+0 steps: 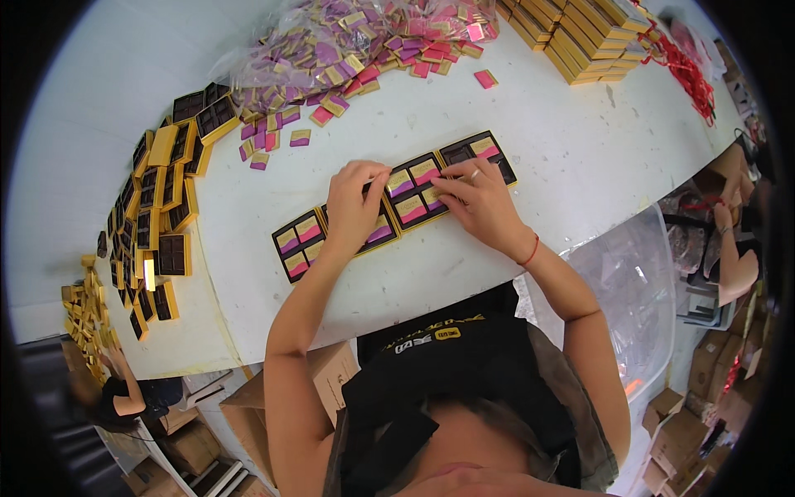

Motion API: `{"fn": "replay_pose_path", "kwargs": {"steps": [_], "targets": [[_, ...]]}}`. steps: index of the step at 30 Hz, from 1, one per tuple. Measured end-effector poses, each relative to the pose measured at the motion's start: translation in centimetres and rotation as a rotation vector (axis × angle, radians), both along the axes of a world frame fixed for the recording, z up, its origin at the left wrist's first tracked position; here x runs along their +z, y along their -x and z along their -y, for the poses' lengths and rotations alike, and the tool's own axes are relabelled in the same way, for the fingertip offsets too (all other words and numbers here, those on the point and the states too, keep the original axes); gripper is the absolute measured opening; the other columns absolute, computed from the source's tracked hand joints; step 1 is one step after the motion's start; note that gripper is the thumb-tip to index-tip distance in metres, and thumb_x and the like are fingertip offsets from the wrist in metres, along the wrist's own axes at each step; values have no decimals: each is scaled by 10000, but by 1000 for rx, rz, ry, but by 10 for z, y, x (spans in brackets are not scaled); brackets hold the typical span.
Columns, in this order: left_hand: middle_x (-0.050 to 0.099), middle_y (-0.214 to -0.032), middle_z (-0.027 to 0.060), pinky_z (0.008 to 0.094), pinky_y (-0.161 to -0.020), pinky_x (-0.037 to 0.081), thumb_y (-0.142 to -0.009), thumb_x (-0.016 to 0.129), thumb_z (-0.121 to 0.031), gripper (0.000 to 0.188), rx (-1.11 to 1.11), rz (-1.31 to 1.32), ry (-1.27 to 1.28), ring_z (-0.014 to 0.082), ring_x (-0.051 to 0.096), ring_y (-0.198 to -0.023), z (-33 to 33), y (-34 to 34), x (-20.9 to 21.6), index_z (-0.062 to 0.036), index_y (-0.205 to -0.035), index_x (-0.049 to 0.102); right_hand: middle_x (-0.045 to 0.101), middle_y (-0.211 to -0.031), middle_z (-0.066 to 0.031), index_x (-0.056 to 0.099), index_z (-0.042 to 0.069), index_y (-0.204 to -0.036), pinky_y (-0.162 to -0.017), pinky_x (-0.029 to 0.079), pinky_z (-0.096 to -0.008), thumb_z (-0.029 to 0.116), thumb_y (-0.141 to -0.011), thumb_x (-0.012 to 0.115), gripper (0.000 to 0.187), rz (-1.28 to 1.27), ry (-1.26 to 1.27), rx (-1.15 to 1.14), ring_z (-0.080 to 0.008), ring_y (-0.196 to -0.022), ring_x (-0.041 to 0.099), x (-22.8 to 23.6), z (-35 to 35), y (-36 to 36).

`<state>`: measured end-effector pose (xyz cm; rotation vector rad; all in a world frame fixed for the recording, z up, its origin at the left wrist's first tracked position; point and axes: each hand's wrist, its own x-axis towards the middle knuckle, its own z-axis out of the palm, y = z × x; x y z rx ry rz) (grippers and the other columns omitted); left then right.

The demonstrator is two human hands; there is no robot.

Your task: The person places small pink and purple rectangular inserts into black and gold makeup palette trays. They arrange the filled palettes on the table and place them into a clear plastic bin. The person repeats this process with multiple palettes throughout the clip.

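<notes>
Several shallow black boxes with gold edges stand in a slanting row on the white table. My left hand (356,199) reaches over the second box (383,243), hiding much of it; its fingertips are pressed together at the upper left of the third box (424,222). That box holds square pieces (411,207) in gold, pink and purple wrappers. My right hand (482,205) bends its fingers over the third box's right side, at a purple-and-gold piece (432,197). What either pinch holds is hidden. The rightmost box (454,155) shows a pink piece and dark compartments; the leftmost box (280,253) holds several pieces.
A clear bag (306,54) of wrapped pieces spills at the far edge. Open dark boxes (149,190) are heaped left; gold boxes (584,50) and red ribbons (691,83) lie far right. A clear plastic bin (625,290) is by my right arm. Other people's arms (737,269) show at both sides.
</notes>
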<state>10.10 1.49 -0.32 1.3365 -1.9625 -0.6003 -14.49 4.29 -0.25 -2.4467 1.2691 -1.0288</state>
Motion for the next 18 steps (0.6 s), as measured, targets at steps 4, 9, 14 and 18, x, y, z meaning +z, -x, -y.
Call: {"fn": "replay_pose_path", "kwargs": {"steps": [4,9,14,18], "targets": [[488,-1468,135,486,-1164,281,-941,615,-209,464,-166,417,146,345,421,-1377,-33,3,1,-22,-1360,547,599,-1158,-59,660,55,-1141,-881,418,-391,165,-770,769,401,-150,108,52,-241,-1105,532,2,-18,-3],[502,-1451,134,502,-1162,282,-944,611,-256,478,-172,572,256,367,383,-1398,-39,9,3,6,-1340,556,569,-1183,-47,634,49,-1192,-888,409,-397,199,-778,778,463,-229,78,37,-246,-1114,509,-4,-26,-3],[595,-1312,138,476,-1120,337,-937,629,-252,346,-188,277,86,340,480,-1312,-15,-9,6,-34,-1206,629,604,-1070,-36,647,62,-1193,-871,419,-388,161,-794,766,428,-139,-2,130,-245,-1023,539,12,-11,-3],[652,-1127,131,393,-943,470,-868,704,-180,289,237,86,65,322,597,-1107,39,-96,0,-74,-1128,633,622,-1059,-84,646,36,-1173,-859,482,-400,76,-831,713,351,47,19,264,-294,-969,585,29,38,-57]]}}
